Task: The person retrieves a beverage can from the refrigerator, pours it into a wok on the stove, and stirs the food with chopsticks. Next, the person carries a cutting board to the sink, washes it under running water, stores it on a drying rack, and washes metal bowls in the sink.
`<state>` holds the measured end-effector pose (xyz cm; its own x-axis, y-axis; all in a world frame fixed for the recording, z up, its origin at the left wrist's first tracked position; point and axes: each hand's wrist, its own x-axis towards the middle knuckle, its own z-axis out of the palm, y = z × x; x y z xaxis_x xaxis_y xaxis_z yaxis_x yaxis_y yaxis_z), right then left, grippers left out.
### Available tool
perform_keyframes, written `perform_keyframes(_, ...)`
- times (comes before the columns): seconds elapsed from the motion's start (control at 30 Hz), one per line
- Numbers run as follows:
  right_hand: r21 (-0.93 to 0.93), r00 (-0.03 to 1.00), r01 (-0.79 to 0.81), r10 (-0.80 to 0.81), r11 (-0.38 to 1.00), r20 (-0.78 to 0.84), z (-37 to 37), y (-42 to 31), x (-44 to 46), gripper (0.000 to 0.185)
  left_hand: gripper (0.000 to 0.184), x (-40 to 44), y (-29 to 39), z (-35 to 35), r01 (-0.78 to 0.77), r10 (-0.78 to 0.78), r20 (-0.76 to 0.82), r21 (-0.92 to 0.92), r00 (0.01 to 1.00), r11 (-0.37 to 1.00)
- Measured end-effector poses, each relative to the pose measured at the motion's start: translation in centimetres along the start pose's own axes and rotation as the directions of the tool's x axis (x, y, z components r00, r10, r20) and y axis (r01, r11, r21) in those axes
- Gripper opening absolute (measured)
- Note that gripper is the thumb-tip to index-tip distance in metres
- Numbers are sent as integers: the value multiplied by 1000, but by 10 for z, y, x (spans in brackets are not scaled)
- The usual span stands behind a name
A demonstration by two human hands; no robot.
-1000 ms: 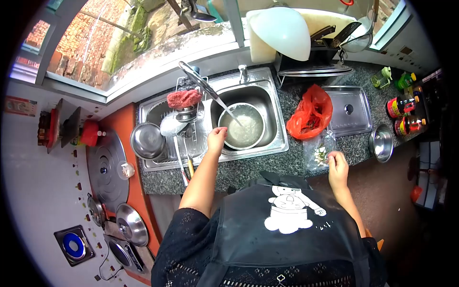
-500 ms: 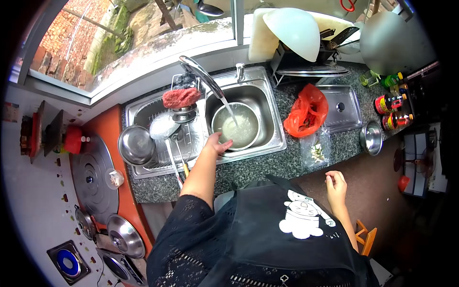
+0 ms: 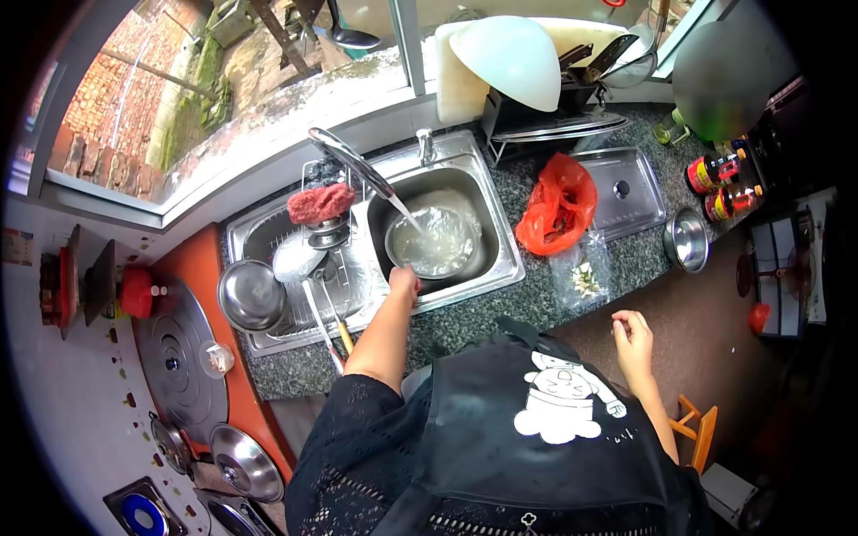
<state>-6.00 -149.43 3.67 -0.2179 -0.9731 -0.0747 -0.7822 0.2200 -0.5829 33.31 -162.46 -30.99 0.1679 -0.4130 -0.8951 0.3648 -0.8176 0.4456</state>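
In the right-hand sink bowl stands a round metal basin (image 3: 391, 241) of cloudy water, apparently tilted. A stream from the curved faucet (image 3: 350, 164) falls into it, and the surface is rippling. My left hand (image 3: 405, 282) is closed at the basin's near left rim, its fingertips hidden beyond the edge. Over the floor, off the counter's front edge, my right hand (image 3: 633, 338) hangs with loosely bent fingers and nothing in it.
Left of the basin, a rack holds a metal bowl (image 3: 253, 296), a skimmer (image 3: 299, 259) and a red cloth (image 3: 321, 204). To the right are a red plastic bag (image 3: 561, 205), a clear bag with pale pieces (image 3: 584, 279), a steel bowl (image 3: 686, 239) and sauce bottles (image 3: 719, 202).
My left hand has gone from spread fingers over the rim to closed at it. The basin has tilted and its water is more stirred. The whole view has shifted slightly.
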Motion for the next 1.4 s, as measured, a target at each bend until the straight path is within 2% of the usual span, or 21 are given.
perform_keyframes(0.13,41,999,39,-40,998,21,11,17,18,10,14,-7,4,-2,-182,189,53,-114,981,977)
perform_keyframes(0.17,56,998,61,-62,997,6,14,30,21,9,14,-5,8,-4,-229,229,1,9,973,973)
perform_keyframes(0.23,-152,986,165,-165,975,10,15,31,26,13,14,-1,16,-3,-344,347,32,-70,937,936)
perform_keyframes(0.27,-117,984,179,-177,977,26,10,27,26,16,11,-5,20,2,-368,374,56,-87,926,926)
perform_keyframes(0.33,-62,994,94,-90,994,58,9,30,24,16,8,9,19,1,-446,459,108,-121,882,887)
perform_keyframes(0.4,-14,994,66,-65,998,85,8,43,22,16,11,-8,26,10,-519,519,24,68,854,852)
perform_keyframes(0.47,13,995,33,-34,999,93,3,63,22,16,19,-7,22,19,-629,675,-73,303,734,716)
perform_keyframes(0.57,3,995,61,-61,998,78,6,80,19,17,26,-34,34,18,-682,786,-74,451,614,575)
perform_keyframes(0.7,-67,993,29,-21,997,117,8,112,29,18,35,-122,66,43,-571,892,-25,760,452,311)
perform_keyframes(0.77,-122,991,-15,31,992,130,8,138,39,19,30,-147,77,51,-440,894,18,875,447,202)
perform_keyframes(0.87,-195,984,-67,97,978,150,1,195,57,24,25,-152,83,55,-395,925,146,919,351,6)
perform_keyframes(1.0,-199,969,-226,240,954,50,-17,256,79,25,25,-158,92,70,-355,921,195,933,337,-68)
perform_keyframes(1.03,-87,961,-274,270,958,-53,-15,287,88,24,25,-158,91,71,-361,922,202,930,331,-74)
perform_keyframes(1.07,132,914,-403,406,906,1,-8,340,107,28,24,-154,91,70,-443,927,152,897,344,17)
perform_keyframes(1.1,501,769,-572,638,650,50,-25,345,121,30,23,-144,91,66,-514,928,96,850,361,112)
perform_keyframes(1.13,759,581,-602,789,249,202,-41,348,140,33,22,-129,90,58,-576,925,36,791,379,205)
perform_keyframes(1.2,914,472,-394,833,-94,289,-59,391,175,35,23,-66,77,26,-636,875,-75,658,478,403)
perform_keyframes(1.27,953,460,-281,856,-112,236,-72,410,201,34,24,13,45,-14,-663,768,-141,424,625,618)
perform_keyframes(1.33,932,524,-244,771,-269,360,-79,442,220,36,23,-36,39,12,-494,513,-189,138,837,858)
perform_keyframes(1.37,934,618,-173,704,-312,349,-79,441,224,37,24,-11,24,2,-512,525,-130,122,841,850)
perform_keyframes(1.4,911,574,-200,711,-361,407,-78,457,233,31,26,-20,21,16,-466,474,-168,85,864,881)
